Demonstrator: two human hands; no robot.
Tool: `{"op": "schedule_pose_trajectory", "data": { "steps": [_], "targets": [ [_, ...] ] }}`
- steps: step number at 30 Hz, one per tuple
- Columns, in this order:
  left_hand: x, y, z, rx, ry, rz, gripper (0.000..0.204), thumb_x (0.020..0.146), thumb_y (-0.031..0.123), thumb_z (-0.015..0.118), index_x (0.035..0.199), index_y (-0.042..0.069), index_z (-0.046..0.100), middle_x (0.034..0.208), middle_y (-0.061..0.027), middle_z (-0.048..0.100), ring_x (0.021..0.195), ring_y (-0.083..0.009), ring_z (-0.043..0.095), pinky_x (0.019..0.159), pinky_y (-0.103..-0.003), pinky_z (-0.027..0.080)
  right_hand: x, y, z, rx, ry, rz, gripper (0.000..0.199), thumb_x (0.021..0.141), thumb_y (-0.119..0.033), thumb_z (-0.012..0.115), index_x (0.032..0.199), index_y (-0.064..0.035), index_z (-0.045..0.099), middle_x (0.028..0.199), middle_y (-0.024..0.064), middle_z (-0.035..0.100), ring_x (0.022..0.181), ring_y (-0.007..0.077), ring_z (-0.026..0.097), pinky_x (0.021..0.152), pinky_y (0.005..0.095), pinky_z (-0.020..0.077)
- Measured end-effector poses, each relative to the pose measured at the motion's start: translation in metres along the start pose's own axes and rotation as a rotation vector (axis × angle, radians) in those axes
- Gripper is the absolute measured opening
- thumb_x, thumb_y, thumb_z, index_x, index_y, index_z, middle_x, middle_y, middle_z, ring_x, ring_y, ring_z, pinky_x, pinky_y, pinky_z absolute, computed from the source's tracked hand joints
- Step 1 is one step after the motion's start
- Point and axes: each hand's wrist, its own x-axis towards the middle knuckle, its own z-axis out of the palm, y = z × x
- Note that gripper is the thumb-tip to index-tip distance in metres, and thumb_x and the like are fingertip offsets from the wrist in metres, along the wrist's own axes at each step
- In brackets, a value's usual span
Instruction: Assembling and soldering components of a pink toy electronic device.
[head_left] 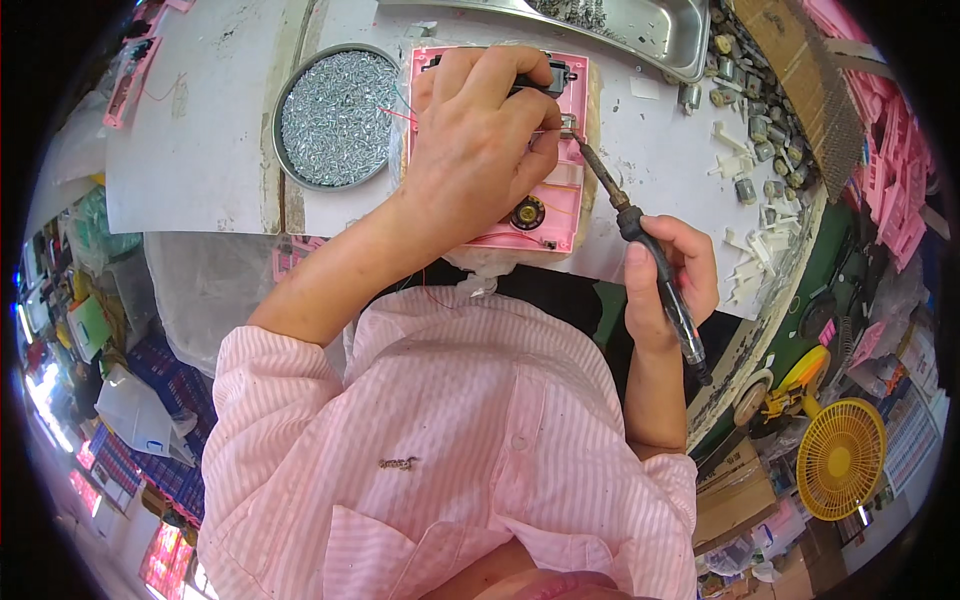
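Note:
A pink plastic housing [560,205] lies open on the white table, with thin wires and a small round part [527,213] inside it. My left hand [475,140] rests on top of the housing, its fingers pinching a small metal piece [568,124] at the right edge. My right hand [668,275] grips a black-handled soldering iron [640,235]. The iron's tip touches the small metal piece beside my left fingers. Most of the housing's upper half is hidden under my left hand.
A round tin of small silver screws [335,115] sits left of the housing. A steel tray [650,30] stands at the back. Small motors [750,130] and white plastic bits [750,270] lie right, near pink parts [890,170]. A yellow fan [840,458] stands lower right.

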Motion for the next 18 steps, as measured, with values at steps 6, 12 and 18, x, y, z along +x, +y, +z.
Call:
{"op": "schedule_pose_trajectory", "data": {
  "steps": [6, 12, 18],
  "targets": [
    [-0.0013, 0.0003, 0.0008, 0.009, 0.003, -0.008, 0.015, 0.074, 0.014, 0.075, 0.088, 0.009, 0.070, 0.115, -0.0041, 0.060, 0.103, -0.0283, 0.052, 0.091, -0.040, 0.036, -0.0010, -0.0031, -0.0026, -0.029, 0.006, 0.001, 0.027, 0.089, -0.006, 0.074, 0.110, 0.0046, 0.062, 0.082, 0.0043, 0.067, 0.064, 0.0033, 0.051, 0.059, 0.0181, 0.0396],
    [-0.0009, -0.0007, 0.0017, 0.010, 0.004, -0.005, 0.015, 0.075, 0.014, 0.075, 0.088, 0.010, 0.070, 0.114, -0.0042, 0.060, 0.102, -0.0284, 0.052, 0.091, -0.040, 0.036, 0.0004, -0.0017, -0.0047, -0.017, 0.002, 0.005, 0.025, 0.089, -0.005, 0.074, 0.110, 0.0044, 0.063, 0.082, 0.0042, 0.067, 0.063, 0.0031, 0.050, 0.058, 0.0184, 0.0390],
    [-0.0007, -0.0006, 0.0012, 0.010, 0.005, 0.002, 0.013, 0.076, 0.015, 0.075, 0.087, 0.010, 0.070, 0.114, -0.0042, 0.060, 0.102, -0.0280, 0.052, 0.089, -0.040, 0.036, 0.0037, 0.0014, 0.0006, -0.058, -0.001, -0.031, 0.027, 0.088, -0.007, 0.075, 0.109, 0.0035, 0.063, 0.079, 0.0025, 0.067, 0.061, 0.0026, 0.049, 0.057, 0.0182, 0.0385]
  ]
}}
